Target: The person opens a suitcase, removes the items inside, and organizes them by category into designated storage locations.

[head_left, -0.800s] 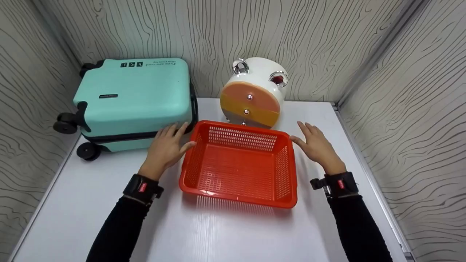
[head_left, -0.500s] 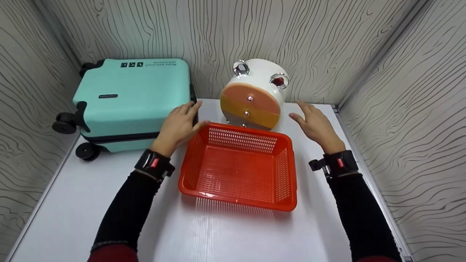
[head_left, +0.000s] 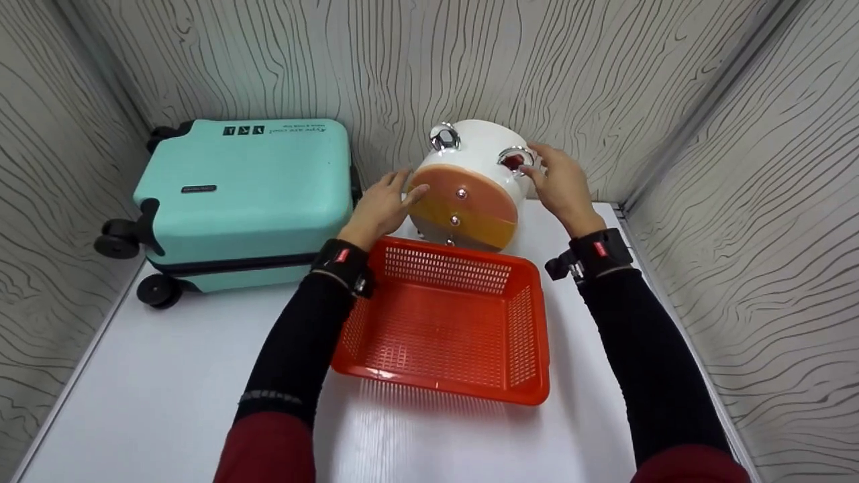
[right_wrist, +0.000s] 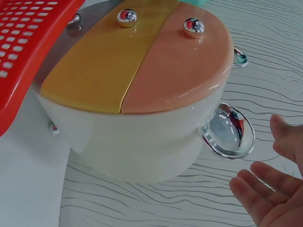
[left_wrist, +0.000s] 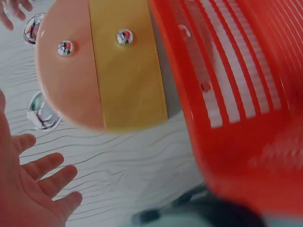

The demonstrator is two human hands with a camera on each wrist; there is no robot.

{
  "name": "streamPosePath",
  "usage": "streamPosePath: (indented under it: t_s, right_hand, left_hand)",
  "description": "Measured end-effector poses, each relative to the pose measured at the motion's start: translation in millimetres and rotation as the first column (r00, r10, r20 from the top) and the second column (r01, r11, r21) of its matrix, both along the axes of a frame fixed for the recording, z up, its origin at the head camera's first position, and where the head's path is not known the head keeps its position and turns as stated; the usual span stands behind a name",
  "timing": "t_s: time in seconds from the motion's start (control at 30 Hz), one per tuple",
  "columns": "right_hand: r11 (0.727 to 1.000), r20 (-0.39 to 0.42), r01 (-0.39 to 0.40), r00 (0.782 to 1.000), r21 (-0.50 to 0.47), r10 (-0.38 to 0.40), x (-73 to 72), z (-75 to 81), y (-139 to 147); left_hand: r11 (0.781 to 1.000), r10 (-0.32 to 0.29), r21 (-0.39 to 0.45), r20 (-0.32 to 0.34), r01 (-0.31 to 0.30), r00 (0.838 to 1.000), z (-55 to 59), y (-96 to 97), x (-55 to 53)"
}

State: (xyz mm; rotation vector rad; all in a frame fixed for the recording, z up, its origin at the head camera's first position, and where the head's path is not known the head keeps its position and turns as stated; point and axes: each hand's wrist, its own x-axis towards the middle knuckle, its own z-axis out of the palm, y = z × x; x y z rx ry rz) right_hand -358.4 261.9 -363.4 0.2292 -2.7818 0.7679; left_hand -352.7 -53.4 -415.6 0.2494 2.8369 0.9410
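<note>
A round white drawer box with a pink, yellow and grey front and small silver knobs stands at the back of the table. Two chrome ring-shaped ears stick out of its top; in the right wrist view the near ear shows a gap to my right hand. That right hand has thumb and fingers apart. On the other side, my left hand reaches over the basket's back corner, its fingers at the left edge of the box front. In the left wrist view those fingers are spread and hold nothing.
A red plastic basket sits in front of the drawer box, under my left wrist. To the left lies a mint-green suitcase with black wheels. Wood-patterned panels enclose the white table at the back and sides.
Both hands have moved forward from beside the basket to the two sides of the drawer box. The left hand has also gone right, past the suitcase. Basket, suitcase and box remain in place.
</note>
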Motion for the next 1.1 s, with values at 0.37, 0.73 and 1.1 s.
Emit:
streamPosePath:
  t_s: [0.37, 0.73, 1.1]
  right_hand:
    - [0.988, -0.110, 0.081, 0.989, -0.131, -0.096, -20.2, -13.7, -6]
    - [0.983, -0.095, 0.157, 0.982, -0.093, -0.165, -22.8, -8.3, 30]
    - [0.991, -0.041, 0.128, 0.991, 0.023, -0.127, -19.6, 35.8, 2]
  left_hand:
    - [0.942, 0.048, 0.331, 0.030, -0.055, 0.998, -20.1, 26.9, -21.7]
    - [0.949, -0.077, 0.305, -0.020, 0.080, 0.997, -25.2, 58.3, -18.6]
    - [0.957, -0.094, 0.276, 0.009, 0.088, 0.995, -22.0, 103.6, -7.5]
